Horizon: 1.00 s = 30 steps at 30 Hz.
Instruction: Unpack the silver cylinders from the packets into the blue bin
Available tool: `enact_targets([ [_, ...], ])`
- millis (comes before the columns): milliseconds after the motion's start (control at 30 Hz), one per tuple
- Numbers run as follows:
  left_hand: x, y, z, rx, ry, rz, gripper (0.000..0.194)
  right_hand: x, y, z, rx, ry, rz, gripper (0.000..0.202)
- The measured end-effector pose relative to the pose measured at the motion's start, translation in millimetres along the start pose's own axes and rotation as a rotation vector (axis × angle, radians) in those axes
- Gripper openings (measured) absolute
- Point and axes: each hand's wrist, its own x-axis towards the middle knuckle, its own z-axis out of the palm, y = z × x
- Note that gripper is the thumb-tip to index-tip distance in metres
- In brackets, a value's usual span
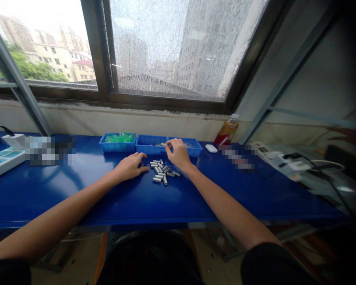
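**Metal pieces (165, 169) loose mid-table, right hand (178, 153) at the middle tray (148, 149)**

Left to right. Left tray (118, 147) holds green plastic (123, 137). It lines up with the other two at the back, probably to keep all three within reach. Left hand (131, 165) sits just left of the pieces: fingers curved, thumb apart, nothing visible between them. Looks like a loose fence for the pieces. Those lie jumbled on bare tabletop, some touching, likely so singles can be picked out. Right thumb and forefinger pinch what looks like one small silvery piece (163, 144) at the middle tray's right end; a fingertip grip suits something that short. Right tray (195, 152) is partly hidden by that hand; contents too small to tell.

Surface/room: white power strip (6, 161) on the left, glossy blue table (130, 202) throughout, window (166, 51) behind with a hazy, wet-looking right pane. White case (211, 148) and drink bottle (227, 131) right of the trays, cables (329, 178) far right.
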Motion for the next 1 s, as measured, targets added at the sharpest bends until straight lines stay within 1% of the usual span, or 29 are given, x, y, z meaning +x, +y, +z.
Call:
enact_targets([
  [100, 2, -16, -5.6, 0.102, 0.067, -0.108, 0.033, 1, 8, 4, -0.040, 0.018, 0.017, 0.018],
  [167, 5, -25, -9.4, 0.103, 0.106, -0.168, 0.028, 2, 8, 6, -0.062, 0.017, 0.026, 0.019],
  [200, 6, -27, -10.5, 0.083, 0.114, -0.170, 0.028, 3, 7, 7, -0.073, 0.010, 0.031, 0.020],
  [267, 7, -25, -10.7, 0.018, 0.107, -0.093, 0.036, 4, 5, 9, -0.095, -0.007, 0.047, 0.021],
  [333, 6, -15, -8.1, -0.046, 0.075, 0.050, 0.041, 4, 4, 11, -0.112, -0.021, 0.062, 0.022],
  [400, 4, -1, -4.2, -0.071, 0.027, 0.190, 0.037, 4, 5, 13, -0.117, -0.026, 0.072, 0.023],
  [467, 2, 12, -0.6, -0.038, -0.012, 0.239, 0.029, 3, 5, 13, -0.113, -0.019, 0.080, 0.026],
  [533, 1, 19, 1.8, 0.016, -0.041, 0.205, 0.024, 1, 2, 12, -0.109, -0.009, 0.085, 0.029],
  [633, 1, 18, 2.8, 0.074, -0.053, 0.126, 0.022, -4, -8, 5, -0.097, -0.019, 0.057, 0.029],
  [700, 2, 14, 2.6, 0.090, -0.035, 0.101, 0.022, -7, -18, 0, -0.063, -0.061, 0.015, 0.027],
  [767, 3, 10, 2.0, 0.066, 0.000, 0.082, 0.021, -11, -28, -4, 0.009, -0.132, -0.052, 0.025],
  [833, 6, 6, 1.3, -0.030, 0.048, 0.055, 0.021, -14, -36, -6, 0.086, -0.222, -0.149, 0.023],
  [900, 8, 3, 0.8, -0.199, 0.109, 0.019, 0.020, -16, -42, -5, 0.132, -0.289, -0.232, 0.023],
  [1000, 9, 1, 1.7, -0.416, 0.184, -0.027, 0.018, -17, -46, -3, 0.162, -0.309, -0.251, 0.023],
])
